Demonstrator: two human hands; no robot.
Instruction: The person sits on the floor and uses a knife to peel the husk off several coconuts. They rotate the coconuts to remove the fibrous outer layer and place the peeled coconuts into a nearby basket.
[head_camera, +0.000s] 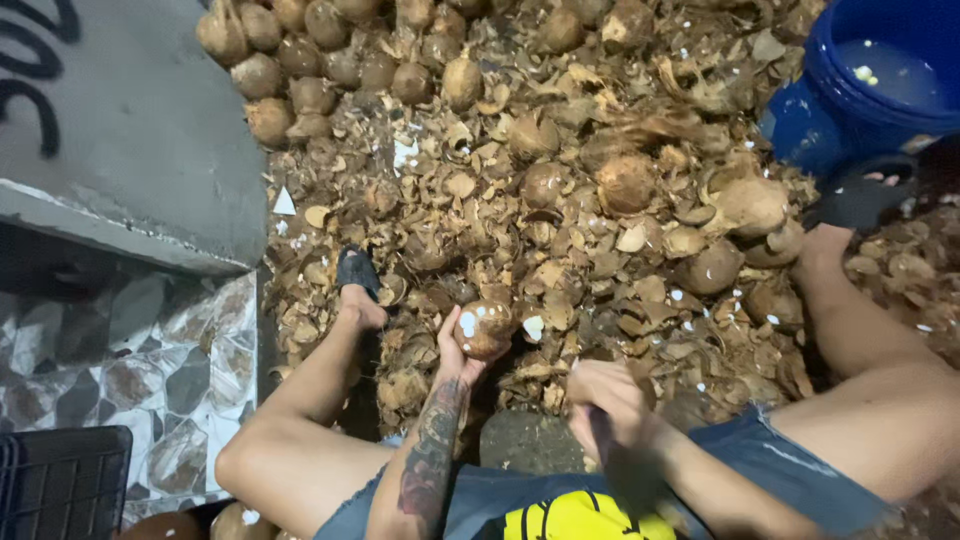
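Coconut in left hand, blue bucket

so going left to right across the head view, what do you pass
black crate → tiled floor → left hand holding a coconut → right hand, gripping something I can't make out → blue bucket

We see a blue bucket at upper right, a heap of broken husk pieces across the ground, whole brown coconuts piled at the top, a grey concrete slab and a black crate at left.
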